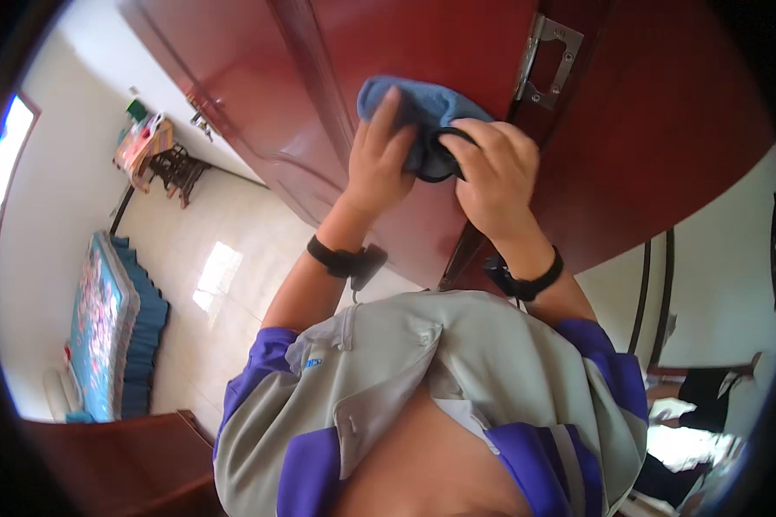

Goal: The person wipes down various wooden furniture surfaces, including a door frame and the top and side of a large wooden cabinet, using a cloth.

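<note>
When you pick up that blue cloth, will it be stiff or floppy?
The blue cloth will probably flop, since its edge curves and it bunches near the left hand. It likely won't feel slippery, because its surface looks dull and fuzzy, not shiny.

Your cloth (431,97), top centre, is blue; the door (405,34) behind it, deep red. Your wristbands (329,257) are black, your shirt (526,362), lower centre, grey with purple panels. Far left, the bed (99,302) shows pinkish flowers on turquoise.

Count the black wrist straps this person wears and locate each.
2: the first strap circles the wrist of the left hand, the second strap that of the right hand.
</note>
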`<state>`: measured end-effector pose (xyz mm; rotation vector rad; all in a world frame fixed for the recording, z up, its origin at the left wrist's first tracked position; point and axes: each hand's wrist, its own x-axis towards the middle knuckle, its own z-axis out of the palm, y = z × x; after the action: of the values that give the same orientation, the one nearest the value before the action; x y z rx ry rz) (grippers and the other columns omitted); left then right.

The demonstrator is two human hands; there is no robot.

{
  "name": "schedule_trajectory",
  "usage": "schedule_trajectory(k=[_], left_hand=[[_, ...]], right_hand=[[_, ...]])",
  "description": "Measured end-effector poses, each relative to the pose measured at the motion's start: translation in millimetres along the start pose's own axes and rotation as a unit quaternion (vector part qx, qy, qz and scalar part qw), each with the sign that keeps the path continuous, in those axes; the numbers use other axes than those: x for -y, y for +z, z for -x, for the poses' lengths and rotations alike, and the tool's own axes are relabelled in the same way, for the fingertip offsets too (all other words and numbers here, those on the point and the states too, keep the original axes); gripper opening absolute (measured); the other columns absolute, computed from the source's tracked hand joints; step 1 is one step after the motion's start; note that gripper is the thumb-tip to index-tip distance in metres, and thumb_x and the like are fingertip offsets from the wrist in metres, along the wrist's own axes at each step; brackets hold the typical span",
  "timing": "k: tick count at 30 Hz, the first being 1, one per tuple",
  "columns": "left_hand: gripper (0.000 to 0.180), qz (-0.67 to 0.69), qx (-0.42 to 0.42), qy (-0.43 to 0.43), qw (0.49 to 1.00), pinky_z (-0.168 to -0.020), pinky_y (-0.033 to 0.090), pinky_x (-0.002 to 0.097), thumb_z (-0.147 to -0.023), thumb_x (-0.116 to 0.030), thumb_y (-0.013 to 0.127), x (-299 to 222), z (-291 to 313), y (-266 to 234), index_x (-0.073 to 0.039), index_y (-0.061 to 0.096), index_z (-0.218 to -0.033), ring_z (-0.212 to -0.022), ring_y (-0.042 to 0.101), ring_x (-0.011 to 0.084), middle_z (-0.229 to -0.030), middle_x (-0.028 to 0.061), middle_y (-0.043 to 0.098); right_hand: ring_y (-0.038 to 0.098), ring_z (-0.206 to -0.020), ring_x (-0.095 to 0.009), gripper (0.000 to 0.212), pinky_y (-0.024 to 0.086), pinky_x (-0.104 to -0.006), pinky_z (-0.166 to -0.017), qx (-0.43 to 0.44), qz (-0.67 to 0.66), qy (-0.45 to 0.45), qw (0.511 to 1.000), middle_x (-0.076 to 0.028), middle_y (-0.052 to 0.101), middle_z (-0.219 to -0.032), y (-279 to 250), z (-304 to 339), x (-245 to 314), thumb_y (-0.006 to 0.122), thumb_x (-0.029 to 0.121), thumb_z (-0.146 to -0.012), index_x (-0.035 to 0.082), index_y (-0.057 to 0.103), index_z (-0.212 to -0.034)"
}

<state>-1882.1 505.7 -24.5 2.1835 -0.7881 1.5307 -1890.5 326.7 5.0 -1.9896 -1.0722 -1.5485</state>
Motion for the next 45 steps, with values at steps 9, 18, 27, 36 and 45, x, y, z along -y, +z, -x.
schedule_trajectory(k=[9,18,27,36,45], left_hand=[[0.021,0.065,0.172,0.014,0.983,-0.096,0.04,0.0467,-0.058,0.002,0.063,49.5,32.9,-30.1,-0.003,0.062,-0.079,-0.12,0.045,0.0408,-0.136,0.0217,0.042],[0.032,0.229,0.19,-0.206,0.932,-0.092,0.04,0.0408,-0.055,0.005,0.065,119.9,11.3,-88.7,-0.008,0.062,-0.083,-0.115,0.043,0.0346,-0.121,0.0153,0.041],[0.046,-0.095,0.055,-0.073,0.991,-0.104,0.024,0.0467,-0.064,-0.015,0.067,153.6,-3.8,-89.9,0.005,0.053,-0.102,-0.124,0.031,0.0432,-0.135,0.0264,0.031],[0.029,-0.116,-0.073,0.043,0.99,-0.1,0.028,0.0612,-0.071,-0.014,0.061,212.6,-26.8,-88.9,0.006,0.049,-0.089,-0.121,0.035,0.0545,-0.133,0.0396,0.031],[0.036,-0.087,-0.007,-0.038,0.995,-0.105,0.018,0.0619,-0.067,-0.022,0.068,285.4,61.0,-94.7,0.001,0.049,-0.086,-0.125,0.032,0.0514,-0.135,0.0359,0.03]], right_hand=[[0.054,-0.092,-0.021,0.02,0.039,-0.0341,-0.075,0.111,0.024,0.038,0.993,0.001,0.059,-0.101,38.9,35.8,18.4,0.057,0.013,-0.075,0.015,0.066,-0.093],[0.049,-0.09,-0.019,0.021,0.036,-0.03,-0.078,-0.015,0.101,0.018,0.995,0.001,0.063,-0.098,67.5,-16.8,31.5,0.058,0.001,-0.075,0.013,0.068,-0.088],[0.048,-0.095,-0.016,0.017,0.028,-0.0299,-0.079,-0.035,0.164,0.069,0.983,0.002,0.064,-0.103,141.6,-27.1,71.0,0.054,0.016,-0.087,0.015,0.069,-0.094],[0.048,-0.089,-0.014,0.016,0.027,-0.0324,-0.078,-0.039,0.149,0.061,0.986,0.006,0.063,-0.099,196.0,-95.1,93.2,0.056,0.024,-0.084,0.02,0.068,-0.093],[0.051,-0.082,-0.011,0.01,0.029,-0.0286,-0.076,0.063,0.123,-0.009,0.99,0.008,0.06,-0.093,253.4,-81.3,117.7,0.057,0.019,-0.082,0.024,0.064,-0.085]])
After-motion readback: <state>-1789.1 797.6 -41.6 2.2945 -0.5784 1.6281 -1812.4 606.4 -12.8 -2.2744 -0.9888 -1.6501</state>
